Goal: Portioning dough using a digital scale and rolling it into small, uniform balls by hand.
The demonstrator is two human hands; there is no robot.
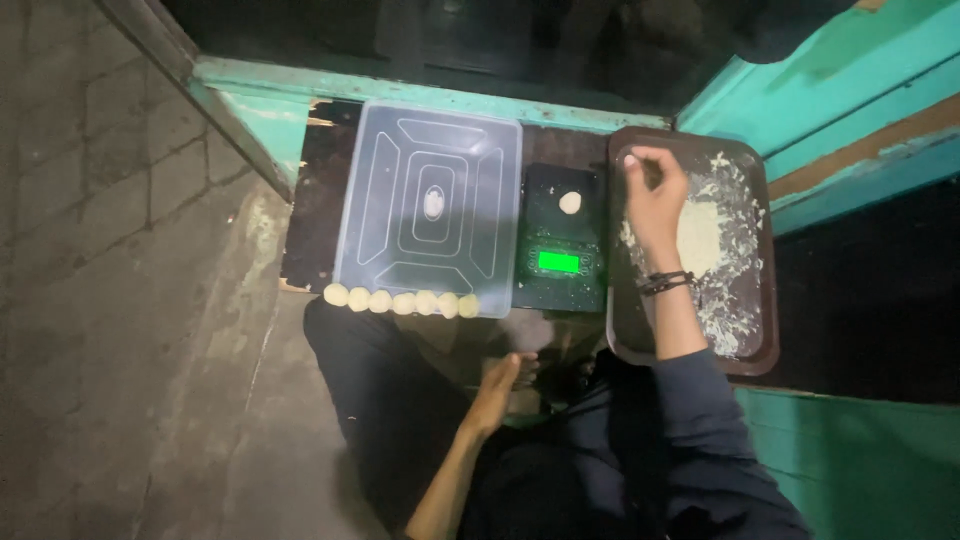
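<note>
dark sleeve [700, 400], black wristbands [665, 283], dark trousers [380, 400]

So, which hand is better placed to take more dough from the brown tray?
Probably the right hand: it is over the brown rectangular tray. The left hand is low near the lap, away from it.

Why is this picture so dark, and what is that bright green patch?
Head view: light is dim, the edges falling into shadow; the scale screen glows green and is washed out. A pale glare spot sits on the plastic lid. The right hand over the tray looks slightly soft.
</note>
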